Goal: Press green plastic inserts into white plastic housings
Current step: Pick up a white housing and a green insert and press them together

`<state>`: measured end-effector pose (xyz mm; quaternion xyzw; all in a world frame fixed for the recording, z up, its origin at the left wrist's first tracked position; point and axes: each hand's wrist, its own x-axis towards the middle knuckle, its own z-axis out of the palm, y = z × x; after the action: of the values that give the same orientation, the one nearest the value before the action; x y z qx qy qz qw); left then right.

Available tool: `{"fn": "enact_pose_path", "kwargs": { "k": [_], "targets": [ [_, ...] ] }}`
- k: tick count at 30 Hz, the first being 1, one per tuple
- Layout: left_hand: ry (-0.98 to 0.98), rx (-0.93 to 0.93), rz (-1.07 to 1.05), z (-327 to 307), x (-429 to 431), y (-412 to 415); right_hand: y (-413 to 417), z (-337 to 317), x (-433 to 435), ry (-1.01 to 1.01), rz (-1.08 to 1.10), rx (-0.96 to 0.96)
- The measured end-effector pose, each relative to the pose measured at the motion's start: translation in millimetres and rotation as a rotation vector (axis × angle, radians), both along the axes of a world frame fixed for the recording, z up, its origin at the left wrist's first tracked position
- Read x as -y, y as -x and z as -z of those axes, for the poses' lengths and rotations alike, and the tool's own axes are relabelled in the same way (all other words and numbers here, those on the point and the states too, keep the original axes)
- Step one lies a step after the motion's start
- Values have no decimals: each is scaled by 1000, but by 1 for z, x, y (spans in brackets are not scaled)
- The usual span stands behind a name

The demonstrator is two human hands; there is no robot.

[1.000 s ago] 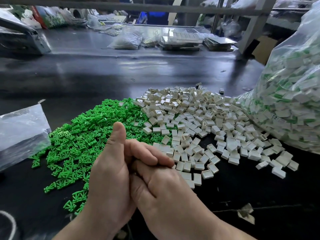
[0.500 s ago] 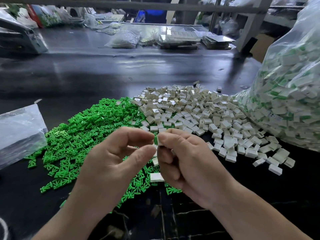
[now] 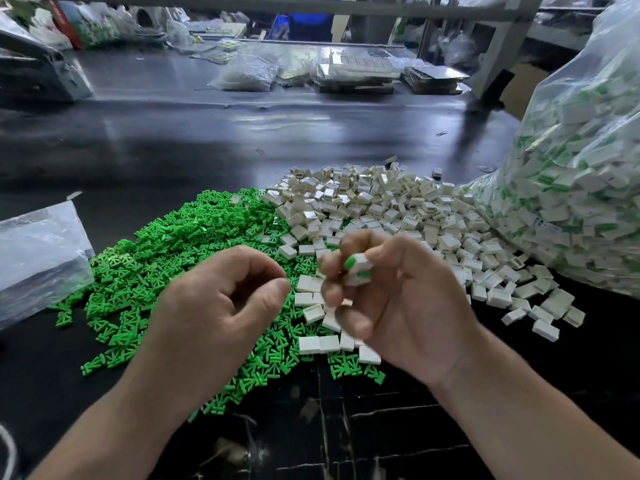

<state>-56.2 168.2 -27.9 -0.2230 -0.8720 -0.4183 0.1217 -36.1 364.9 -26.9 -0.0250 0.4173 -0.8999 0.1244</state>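
Dark and shiny, the table (image 3: 242,140) runs far out past both hands. A moment ago the two hands were pushed together on one little piece. Now they have come apart.

The left hand (image 3: 214,306) has let go. Its fingers are curled in, thumb by the first finger, and I can see nothing inside it. The right hand (image 3: 398,303) holds the piece alone, pinching a white housing (image 3: 360,263) at its fingertips with a bit of green insert (image 3: 349,262) showing at one end.

I think the green part is pushed in now, so this piece looks about done. It is a little blurry, so I cannot tell if it is all the way in.

Under and past the left hand lies the heap of green inserts (image 3: 166,244). Past the right hand is the heap of white housings (image 3: 381,209). Far out to the right of the right hand sits a big clear bag (image 3: 571,185) of white and green pieces, likely where this one goes.
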Motion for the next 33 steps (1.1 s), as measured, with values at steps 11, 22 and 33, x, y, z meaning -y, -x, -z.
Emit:
{"fn": "enact_pose_path", "kwargs": {
  "k": [11, 22, 33],
  "targets": [
    [740, 40, -103, 18, 0, 12, -12, 8, 23, -1945, -172, -466],
    [553, -48, -42, 26, -3, 17, -7, 21, 15, -1803, 108, -571],
    [-330, 372, 71, 20, -7, 10, 2, 6, 3, -377, -22, 155]
  ]
}}
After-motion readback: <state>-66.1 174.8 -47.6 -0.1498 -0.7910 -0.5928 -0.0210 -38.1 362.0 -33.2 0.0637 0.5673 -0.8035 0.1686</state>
